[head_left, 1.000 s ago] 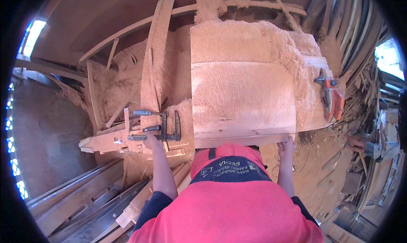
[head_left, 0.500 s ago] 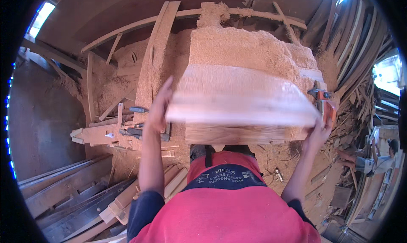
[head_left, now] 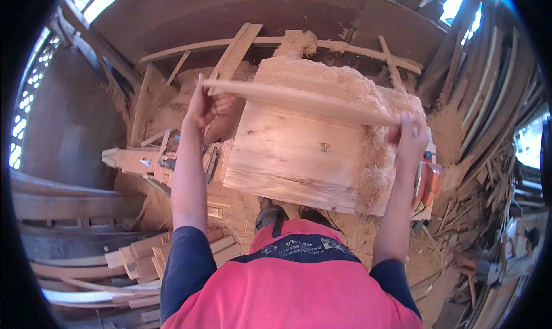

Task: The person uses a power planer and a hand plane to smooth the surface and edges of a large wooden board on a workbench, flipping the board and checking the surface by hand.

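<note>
I hold a thin pale wooden board [head_left: 299,101] on edge in front of me, raised above a big wooden block [head_left: 293,156]. My left hand [head_left: 206,106] grips the board's left end. At the right end my right hand [head_left: 409,140] clasps it. The board's narrow edge faces the camera and runs slightly downward from left to right. Sawdust [head_left: 322,76] covers the far part of the block and the ground around it.
A clamped wooden piece with metal clamps [head_left: 167,159] lies left of the block. An orange power tool [head_left: 428,182] rests at the block's right edge. Planks [head_left: 144,260] are stacked at lower left; offcuts lie at right. Another person [head_left: 512,260] sits at far right.
The board was lying flat on the block, then I lifted it with both hands and tilted it up on edge, so the block's bare top shows now.
</note>
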### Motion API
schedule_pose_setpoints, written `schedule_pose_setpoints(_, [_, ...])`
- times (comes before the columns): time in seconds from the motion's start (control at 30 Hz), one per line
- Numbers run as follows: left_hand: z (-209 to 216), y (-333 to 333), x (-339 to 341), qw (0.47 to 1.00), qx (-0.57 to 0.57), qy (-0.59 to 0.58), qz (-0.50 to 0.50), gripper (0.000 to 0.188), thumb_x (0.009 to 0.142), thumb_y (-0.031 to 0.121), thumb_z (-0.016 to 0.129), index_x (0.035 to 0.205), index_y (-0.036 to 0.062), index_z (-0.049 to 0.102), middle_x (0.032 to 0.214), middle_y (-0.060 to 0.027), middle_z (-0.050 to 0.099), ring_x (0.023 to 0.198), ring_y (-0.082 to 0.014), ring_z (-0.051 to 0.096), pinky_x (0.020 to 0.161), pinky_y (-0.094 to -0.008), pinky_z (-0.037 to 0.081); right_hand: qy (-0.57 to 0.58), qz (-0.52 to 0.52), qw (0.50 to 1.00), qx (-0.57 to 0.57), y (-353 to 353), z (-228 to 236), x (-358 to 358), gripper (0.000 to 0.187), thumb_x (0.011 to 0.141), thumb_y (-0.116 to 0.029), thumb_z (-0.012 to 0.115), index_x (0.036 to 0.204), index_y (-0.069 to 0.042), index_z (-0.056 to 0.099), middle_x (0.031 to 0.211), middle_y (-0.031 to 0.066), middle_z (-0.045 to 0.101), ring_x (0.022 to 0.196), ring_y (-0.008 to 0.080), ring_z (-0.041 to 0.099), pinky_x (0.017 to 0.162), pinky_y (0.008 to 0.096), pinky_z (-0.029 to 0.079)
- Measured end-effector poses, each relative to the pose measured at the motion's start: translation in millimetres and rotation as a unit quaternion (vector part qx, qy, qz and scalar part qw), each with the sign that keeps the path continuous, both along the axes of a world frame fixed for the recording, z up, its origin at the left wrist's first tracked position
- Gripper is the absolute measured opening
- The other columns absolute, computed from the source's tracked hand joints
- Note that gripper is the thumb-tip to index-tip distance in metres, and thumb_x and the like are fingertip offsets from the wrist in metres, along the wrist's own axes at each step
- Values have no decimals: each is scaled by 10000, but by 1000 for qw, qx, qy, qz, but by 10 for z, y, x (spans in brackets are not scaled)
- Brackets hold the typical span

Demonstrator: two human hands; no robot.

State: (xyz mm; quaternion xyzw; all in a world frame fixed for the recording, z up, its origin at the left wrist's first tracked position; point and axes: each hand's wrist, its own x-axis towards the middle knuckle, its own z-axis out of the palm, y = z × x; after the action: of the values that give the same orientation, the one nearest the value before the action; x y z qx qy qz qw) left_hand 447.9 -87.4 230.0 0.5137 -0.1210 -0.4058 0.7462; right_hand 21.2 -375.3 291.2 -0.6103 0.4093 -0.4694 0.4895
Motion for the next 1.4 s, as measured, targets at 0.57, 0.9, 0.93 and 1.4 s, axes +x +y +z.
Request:
schedule_pose_setpoints(0.57, [-269,2053,-3449,942,69,31,328,1012,781,138,698,1607,68,117,1407,-306,487,1195,-395,609,954,-474,565,-82,243,958,126,362,-870,-831,347,974,-64,565,1297,0,454,793,133,667,576,193,672,492,310,577])
schedule_pose_setpoints(0.9, [-1711,2315,-4725,908,196,138,345,496,946,38,650,1396,46,444,1260,-136,619,1110,-223,644,923,-348,558,164,342,905,194,245,-2412,301,578,912,-61,613,1411,-3,329,809,174,656,584,246,686,499,365,578])
schedule_pose_setpoints(0.93, [-1887,2085,-4698,917,211,110,321,519,941,43,661,1399,73,419,1263,-127,608,1098,-213,642,886,-334,563,240,300,910,154,92,-2576,417,567,907,-94,632,1398,-5,363,841,187,669,652,285,711,570,402,600])
schedule_pose_setpoints(1.4, [-2453,1122,-3416,885,-23,180,429,522,1039,375,546,1455,100,392,1361,-109,556,1210,-258,582,1002,-387,489,400,364,834,-109,407,-2665,-477,655,787,-244,813,1279,85,532,817,152,653,815,292,665,759,396,528])
